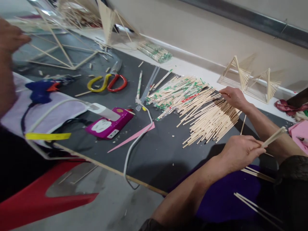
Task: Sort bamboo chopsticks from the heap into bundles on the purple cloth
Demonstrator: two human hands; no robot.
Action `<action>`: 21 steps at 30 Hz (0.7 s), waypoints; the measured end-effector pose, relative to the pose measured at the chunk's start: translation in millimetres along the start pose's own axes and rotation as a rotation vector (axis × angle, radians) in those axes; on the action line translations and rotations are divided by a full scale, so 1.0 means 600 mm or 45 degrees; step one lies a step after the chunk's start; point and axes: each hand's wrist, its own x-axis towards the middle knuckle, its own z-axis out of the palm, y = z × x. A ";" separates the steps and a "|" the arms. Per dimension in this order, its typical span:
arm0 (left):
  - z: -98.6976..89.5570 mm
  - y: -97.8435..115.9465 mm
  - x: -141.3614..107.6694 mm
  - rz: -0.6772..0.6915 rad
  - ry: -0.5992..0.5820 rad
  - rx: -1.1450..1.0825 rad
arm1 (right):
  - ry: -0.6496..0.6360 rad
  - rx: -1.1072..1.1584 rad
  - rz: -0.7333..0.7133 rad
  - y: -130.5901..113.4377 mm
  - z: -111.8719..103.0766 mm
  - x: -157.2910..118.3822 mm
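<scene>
My left hand (242, 150) is closed around a small bundle of bamboo chopsticks (274, 136), whose ends point up to the right. Beyond it, my right hand (233, 98) reaches over the far edge of a loose pile of bare chopsticks (211, 122). Its fingertips pinch at the end of a chopstick there. Beside the pile lie chopsticks in green-printed wrappers (175, 93). Below my left hand, a few loose chopsticks (257, 205) rest on dark purple cloth (226, 199).
A purple device (109, 123), grey cable (130, 154), scissors (115, 78) and blue glue gun (39, 91) lie to the left. Another person's hand (12, 35) is by a stick frame (60, 51). Two fan-shaped stick models (237, 75) stand by the wall.
</scene>
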 end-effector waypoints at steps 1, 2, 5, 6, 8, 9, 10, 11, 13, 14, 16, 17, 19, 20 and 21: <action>0.000 0.000 0.000 0.006 -0.002 0.004 | 0.006 0.006 0.046 0.010 -0.004 -0.003; 0.001 0.000 0.000 0.015 -0.008 0.008 | 0.000 0.007 0.090 0.019 -0.007 -0.003; 0.004 -0.004 -0.001 0.030 -0.024 0.011 | -0.074 -0.033 0.172 0.034 -0.006 0.003; 0.005 -0.006 -0.001 0.025 -0.026 0.010 | -0.107 -0.063 0.168 0.035 -0.004 0.005; 0.007 -0.009 -0.001 0.016 -0.024 0.007 | -0.193 -0.155 0.094 0.029 0.001 0.010; 0.008 -0.010 -0.001 0.016 -0.022 0.006 | -0.247 -0.215 0.041 0.024 0.003 0.012; 0.008 -0.011 -0.001 0.018 -0.022 0.008 | -0.304 -0.281 -0.010 0.018 0.004 0.014; 0.008 -0.012 -0.001 0.020 -0.021 0.012 | -0.358 -0.342 -0.049 0.013 0.005 0.017; 0.008 -0.012 -0.001 0.017 -0.023 0.021 | -0.442 -0.433 -0.078 0.005 0.005 0.024; 0.008 -0.011 -0.001 0.012 -0.025 0.026 | -0.469 -0.460 -0.078 0.004 0.004 0.028; 0.008 -0.010 -0.001 0.005 -0.028 0.029 | -0.509 -0.496 -0.101 0.004 0.004 0.037; 0.007 -0.010 -0.001 0.002 -0.029 0.025 | -0.524 -0.510 -0.124 0.006 0.004 0.041; 0.007 -0.009 -0.001 -0.004 -0.026 0.012 | -0.532 -0.528 -0.172 0.011 0.003 0.045; 0.006 -0.009 -0.001 -0.007 -0.024 0.006 | -0.526 -0.527 -0.188 0.013 0.002 0.045; 0.006 -0.009 0.000 -0.009 -0.017 0.000 | -0.514 -0.520 -0.196 0.015 0.000 0.044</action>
